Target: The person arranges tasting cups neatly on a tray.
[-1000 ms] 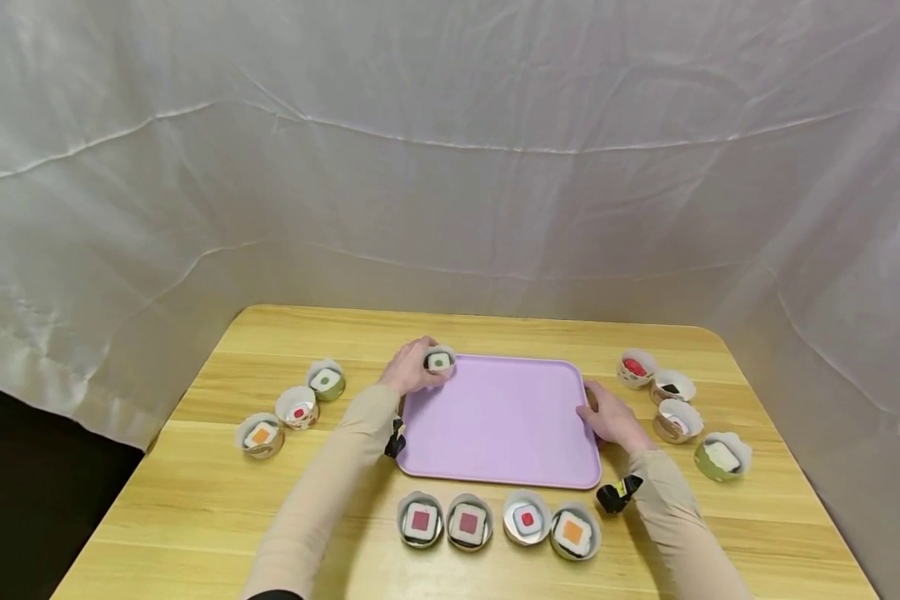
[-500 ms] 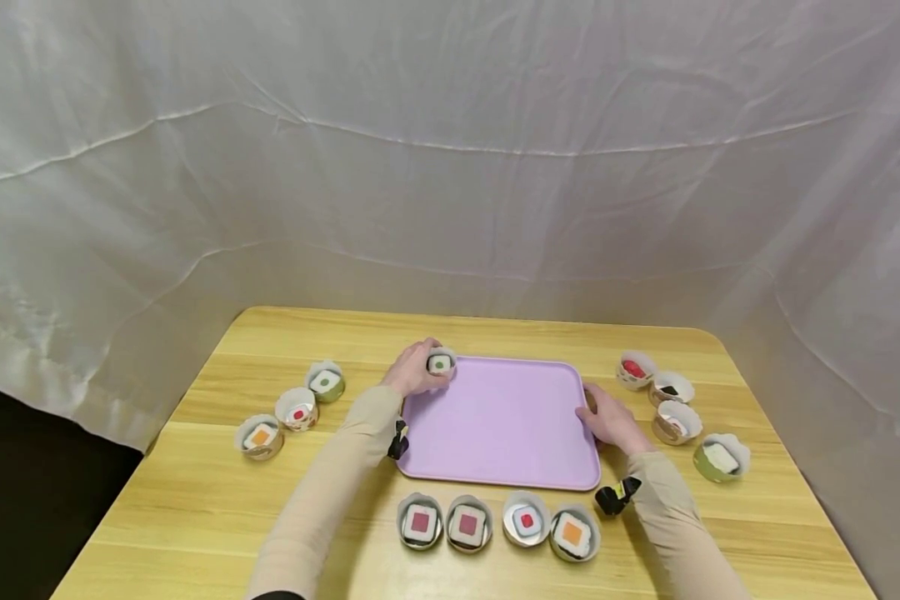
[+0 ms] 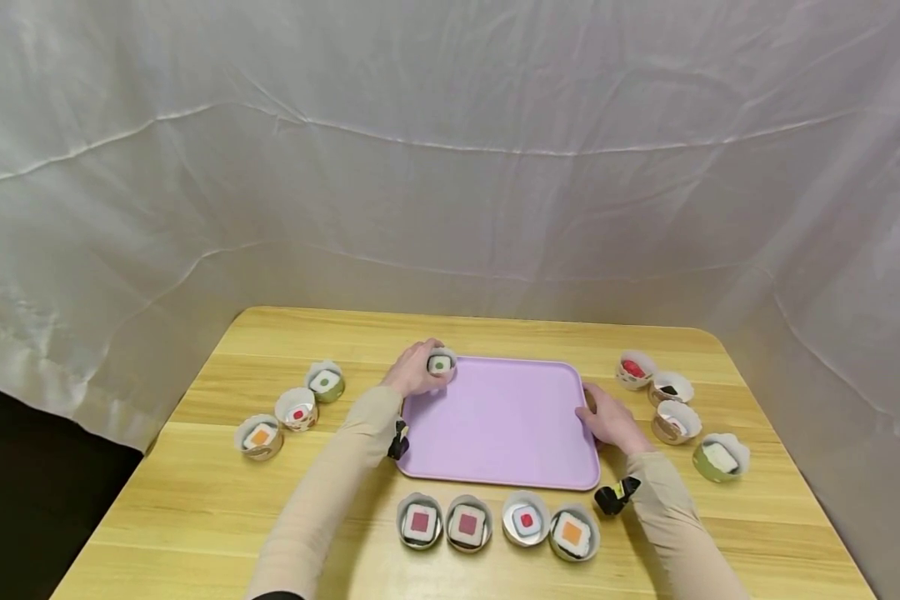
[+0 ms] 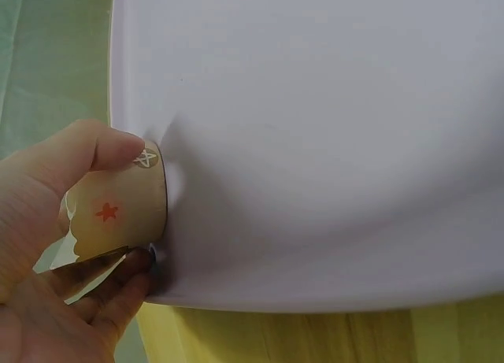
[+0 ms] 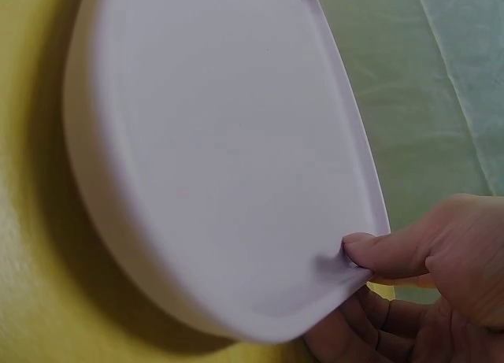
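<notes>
In the head view a lavender tray (image 3: 510, 425) lies in the middle of the table. At its far left corner my left hand (image 3: 412, 369) grips a small paper baking cup (image 4: 126, 198) printed with stars. A white piece with a green centre, like a toy sushi roll (image 3: 439, 364), sits in that cup. The left wrist view has the cup's base close against the tray's surface, thumb on one side and fingers on the other. My right hand (image 3: 611, 417) pinches the tray's right rim, its thumb on top and fingers underneath in the right wrist view.
A row of cups with sushi pieces (image 3: 467, 523) stands in front of the tray. Three more cups (image 3: 297, 408) are at the left, and several (image 3: 675, 423) stand at the right. A grey-white curtain (image 3: 450, 183) hangs behind the wooden table (image 3: 195, 517).
</notes>
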`<control>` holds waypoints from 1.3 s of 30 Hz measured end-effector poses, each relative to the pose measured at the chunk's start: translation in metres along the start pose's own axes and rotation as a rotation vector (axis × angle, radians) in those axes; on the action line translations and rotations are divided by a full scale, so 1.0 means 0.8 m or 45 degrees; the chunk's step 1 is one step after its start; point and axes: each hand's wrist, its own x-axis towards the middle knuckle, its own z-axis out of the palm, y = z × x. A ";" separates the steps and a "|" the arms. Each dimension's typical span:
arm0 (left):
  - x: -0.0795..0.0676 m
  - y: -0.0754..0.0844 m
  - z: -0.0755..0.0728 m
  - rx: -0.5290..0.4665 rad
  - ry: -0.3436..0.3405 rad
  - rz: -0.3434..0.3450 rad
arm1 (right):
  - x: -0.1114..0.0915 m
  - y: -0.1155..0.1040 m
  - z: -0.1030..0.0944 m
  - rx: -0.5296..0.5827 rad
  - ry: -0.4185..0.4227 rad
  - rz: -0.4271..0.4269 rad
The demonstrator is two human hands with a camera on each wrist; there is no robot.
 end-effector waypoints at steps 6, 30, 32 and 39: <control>-0.007 -0.002 -0.005 -0.081 0.015 0.012 | 0.000 0.000 0.001 0.004 -0.003 0.005; -0.041 -0.085 -0.104 0.371 0.109 -0.589 | 0.004 -0.001 0.002 0.009 -0.019 0.030; -0.045 -0.088 -0.104 0.429 0.077 -0.614 | 0.005 -0.002 0.002 0.010 -0.021 0.033; -0.054 -0.093 -0.104 0.407 -0.004 -0.593 | 0.006 -0.002 0.002 0.008 -0.024 0.039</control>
